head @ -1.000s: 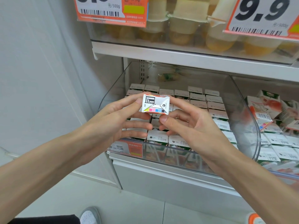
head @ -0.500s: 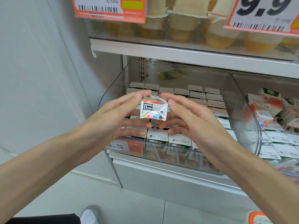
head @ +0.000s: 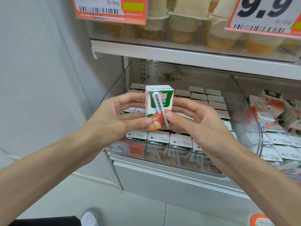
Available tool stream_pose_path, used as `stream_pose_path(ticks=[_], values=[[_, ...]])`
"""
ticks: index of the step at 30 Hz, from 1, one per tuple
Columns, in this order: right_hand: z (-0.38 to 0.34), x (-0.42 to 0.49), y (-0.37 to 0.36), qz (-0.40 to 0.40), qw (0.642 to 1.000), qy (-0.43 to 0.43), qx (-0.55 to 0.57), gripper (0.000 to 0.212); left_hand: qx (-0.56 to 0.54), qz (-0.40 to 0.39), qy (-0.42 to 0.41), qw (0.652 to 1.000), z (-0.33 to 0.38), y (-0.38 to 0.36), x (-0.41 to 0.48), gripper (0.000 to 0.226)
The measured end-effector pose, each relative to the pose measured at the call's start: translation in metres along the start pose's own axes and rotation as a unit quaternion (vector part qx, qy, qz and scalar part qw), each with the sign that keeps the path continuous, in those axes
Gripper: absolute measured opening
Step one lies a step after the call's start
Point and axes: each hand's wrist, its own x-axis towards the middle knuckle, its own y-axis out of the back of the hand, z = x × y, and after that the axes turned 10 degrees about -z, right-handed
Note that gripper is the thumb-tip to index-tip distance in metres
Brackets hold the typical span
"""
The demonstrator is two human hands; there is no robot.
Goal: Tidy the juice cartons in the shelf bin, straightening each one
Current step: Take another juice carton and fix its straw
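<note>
Left hand (head: 114, 118) and right hand (head: 200, 123) pinch one apple juice carton (head: 158, 108) upright, partly hiding the clear bin's (head: 120, 79) packed cartons (head: 180, 141). One second earlier, its base faced the camera.

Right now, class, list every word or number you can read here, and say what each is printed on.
"9.9": upper right price tag.
"元/500g": upper left price tag.
"0%": held carton, straw across it.
".5": bin's price tag, rest hidden.
Date codes on carton tops: too small.
</note>
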Motion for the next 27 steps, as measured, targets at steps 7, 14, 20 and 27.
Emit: stream_pose_path(ticks=[7,14,20,27], values=[[-0.0047,-0.0011,-0.0075,-0.072,0.997,-0.004,-0.004,0.038,0.013,0.063,-0.028,0.998,-0.0041,-0.0037,0.0012,0.052],[-0.0054,0.0005,-0.0041,-0.073,0.997,-0.013,-0.019,0.038,0.012,0.071,-0.039,0.997,-0.0048,-0.0042,0.0023,0.051],[0.0017,0.0045,-0.0057,-0.047,0.996,-0.053,0.048,0.055,0.008,0.050,-0.042,0.998,-0.0008,-0.0054,0.0016,0.039],[0.0023,0.0031,-0.0031,-0.020,0.999,0.005,0.037,0.049,0.046,0.029,-0.060,0.997,-0.0029,-0.0041,0.0018,0.028]])
